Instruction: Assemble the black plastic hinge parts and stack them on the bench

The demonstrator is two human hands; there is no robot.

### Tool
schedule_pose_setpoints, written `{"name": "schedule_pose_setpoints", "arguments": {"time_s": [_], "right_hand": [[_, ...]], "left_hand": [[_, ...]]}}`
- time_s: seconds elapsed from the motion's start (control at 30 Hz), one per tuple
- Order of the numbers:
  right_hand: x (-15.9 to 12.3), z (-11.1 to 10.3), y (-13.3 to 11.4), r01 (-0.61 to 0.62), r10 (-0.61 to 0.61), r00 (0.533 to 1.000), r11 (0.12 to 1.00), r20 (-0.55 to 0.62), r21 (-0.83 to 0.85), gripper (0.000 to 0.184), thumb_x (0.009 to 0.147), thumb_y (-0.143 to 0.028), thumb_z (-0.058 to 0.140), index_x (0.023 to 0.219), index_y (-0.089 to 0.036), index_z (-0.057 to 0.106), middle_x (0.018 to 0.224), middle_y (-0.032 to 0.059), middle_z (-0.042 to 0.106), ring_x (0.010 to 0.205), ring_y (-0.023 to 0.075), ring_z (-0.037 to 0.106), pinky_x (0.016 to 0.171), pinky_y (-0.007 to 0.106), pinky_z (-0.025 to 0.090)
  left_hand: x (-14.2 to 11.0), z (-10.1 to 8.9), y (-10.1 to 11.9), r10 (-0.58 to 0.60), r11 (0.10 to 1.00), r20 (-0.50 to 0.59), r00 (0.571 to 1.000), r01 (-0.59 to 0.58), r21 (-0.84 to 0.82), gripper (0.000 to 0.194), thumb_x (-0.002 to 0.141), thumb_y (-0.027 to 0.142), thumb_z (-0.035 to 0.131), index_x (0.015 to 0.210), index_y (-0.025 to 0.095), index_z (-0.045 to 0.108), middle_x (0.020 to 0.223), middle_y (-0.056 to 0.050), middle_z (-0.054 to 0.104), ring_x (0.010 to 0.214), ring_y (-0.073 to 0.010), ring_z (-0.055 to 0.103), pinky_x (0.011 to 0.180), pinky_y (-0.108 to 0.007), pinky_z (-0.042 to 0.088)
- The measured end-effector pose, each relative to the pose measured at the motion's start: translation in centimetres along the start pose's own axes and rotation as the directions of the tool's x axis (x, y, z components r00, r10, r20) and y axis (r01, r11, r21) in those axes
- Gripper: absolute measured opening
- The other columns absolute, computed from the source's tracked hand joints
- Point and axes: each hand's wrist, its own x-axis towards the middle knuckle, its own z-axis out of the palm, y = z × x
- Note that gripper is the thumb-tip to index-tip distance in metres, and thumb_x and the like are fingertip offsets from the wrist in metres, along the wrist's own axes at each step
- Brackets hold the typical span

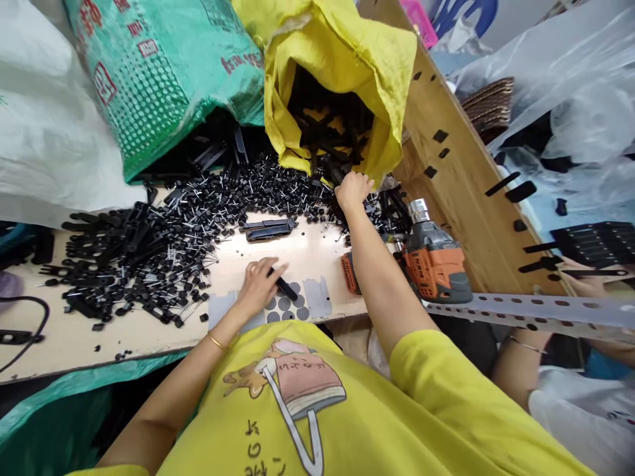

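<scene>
My left hand [258,285] is low over the bench, its fingers closed round one end of a slim black plastic bar [286,288]. Under the bar lies a sheet of grey round stickers [272,316]. My right hand [353,190] reaches to the mouth of a yellow woven sack [391,125], fingers curled on a black plastic part [331,170]. More dark parts fill the sack. Between my hands and the sack, a few long black plastic pieces [268,229] lie side by side on the bench.
Small black parts with metal pins [191,228] are heaped across the bench [223,264]. An orange cordless drill [434,261] stands right of my forearm, by a wooden board [461,178]. A green sack [163,79] rests behind the heap. Another person's arm [520,360] is at right.
</scene>
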Motion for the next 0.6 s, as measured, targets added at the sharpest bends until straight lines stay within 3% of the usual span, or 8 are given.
{"name": "schedule_pose_setpoints", "arguments": {"time_s": [0.07, 0.17, 0.2, 0.27, 0.33, 0.4, 0.5, 0.6], "right_hand": [[-1.1, -1.1, -0.1, -0.012, 0.014, 1.000, 0.993, -0.013, 0.113, 0.029, 0.073, -0.011, 0.055, 0.102, -0.003, 0.056, 0.110, 0.0239, 0.059, 0.106, 0.0309, 0.050, 0.093, 0.047, 0.033], [-5.2, -2.4, 0.3, -0.032, -0.011, 0.997, 0.861, 0.082, 0.507, 0.020, 0.073, -0.020, 0.059, 0.092, -0.013, 0.055, 0.091, 0.0128, 0.064, 0.088, 0.0239, 0.058, 0.082, 0.040, 0.042], [-7.1, -2.6, 0.5, -0.083, -0.029, 0.987, 0.744, 0.155, 0.663, 0.019, 0.073, -0.022, 0.059, 0.089, -0.016, 0.053, 0.084, 0.0083, 0.065, 0.080, 0.0210, 0.060, 0.077, 0.037, 0.045], [-11.1, -2.7, 0.9, -0.269, -0.094, 0.937, 0.416, 0.335, 0.869, 0.022, 0.071, -0.029, 0.061, 0.088, -0.019, 0.052, 0.076, 0.0026, 0.064, 0.071, 0.0171, 0.060, 0.066, 0.031, 0.046], [-14.8, -2.9, 1.1, -0.464, -0.167, 0.858, 0.149, 0.485, 0.873, 0.030, 0.065, -0.034, 0.066, 0.089, -0.019, 0.054, 0.074, 0.0003, 0.064, 0.066, 0.0145, 0.059, 0.057, 0.026, 0.043], [-17.8, -3.1, 0.9, -0.613, -0.246, 0.765, 0.002, 0.595, 0.790, 0.038, 0.059, -0.033, 0.072, 0.092, -0.019, 0.059, 0.074, -0.0010, 0.064, 0.063, 0.0119, 0.057, 0.053, 0.023, 0.040], [-20.6, -3.6, -0.2, -0.717, -0.286, 0.682, -0.082, 0.673, 0.692, 0.034, 0.057, -0.033, 0.075, 0.085, -0.019, 0.061, 0.068, -0.0037, 0.058, 0.058, 0.0094, 0.053, 0.052, 0.022, 0.039], [-21.9, -3.8, -1.5, -0.670, -0.161, 0.739, -0.066, 0.654, 0.740, 0.029, 0.061, -0.042, 0.071, 0.066, -0.020, 0.054, 0.058, -0.0061, 0.048, 0.052, 0.0081, 0.045, 0.050, 0.022, 0.036]], "left_hand": [[0.6, -0.1, 0.1, 0.153, 0.988, 0.116, 0.981, -0.151, -0.029, 0.038, 0.077, 0.014, 0.059, 0.113, 0.024, 0.056, 0.122, -0.011, 0.054, 0.121, -0.0278, 0.044, 0.105, -0.051, 0.027], [1.7, -0.1, -0.2, 0.157, 0.988, 0.157, 0.975, -0.155, -0.029, 0.016, 0.077, 0.014, 0.060, 0.091, 0.021, 0.059, 0.094, -0.007, 0.062, 0.101, -0.0234, 0.056, 0.103, -0.047, 0.031], [1.9, -0.3, -0.3, 0.118, 0.993, 0.145, 0.982, -0.116, -0.021, 0.013, 0.076, 0.012, 0.059, 0.086, 0.020, 0.058, 0.089, -0.007, 0.061, 0.094, -0.0227, 0.057, 0.100, -0.045, 0.035], [2.2, -1.1, -0.5, 0.000, 1.000, 0.097, 0.995, 0.002, -0.028, 0.011, 0.076, 0.011, 0.058, 0.083, 0.019, 0.056, 0.086, -0.007, 0.061, 0.086, -0.0225, 0.058, 0.091, -0.041, 0.041], [2.1, -2.2, -0.2, -0.148, 0.982, 0.057, 0.987, 0.153, -0.108, 0.008, 0.079, 0.017, 0.056, 0.086, 0.019, 0.053, 0.086, -0.007, 0.061, 0.080, -0.0217, 0.058, 0.077, -0.036, 0.045], [1.7, -2.9, 0.4, -0.296, 0.916, 0.067, 0.953, 0.303, -0.262, 0.011, 0.084, 0.027, 0.054, 0.090, 0.020, 0.049, 0.081, -0.003, 0.060, 0.070, -0.0189, 0.057, 0.064, -0.030, 0.043], [1.1, -2.9, 1.9, -0.456, 0.723, 0.148, 0.877, 0.463, -0.513, 0.021, 0.084, 0.039, 0.053, 0.093, 0.022, 0.044, 0.069, 0.003, 0.058, 0.060, -0.0153, 0.056, 0.059, -0.026, 0.042], [0.6, -2.0, 3.3, -0.520, 0.554, 0.220, 0.825, 0.522, -0.649, 0.024, 0.084, 0.041, 0.051, 0.096, 0.021, 0.044, 0.065, 0.004, 0.059, 0.058, -0.0148, 0.059, 0.058, -0.025, 0.043]]}}
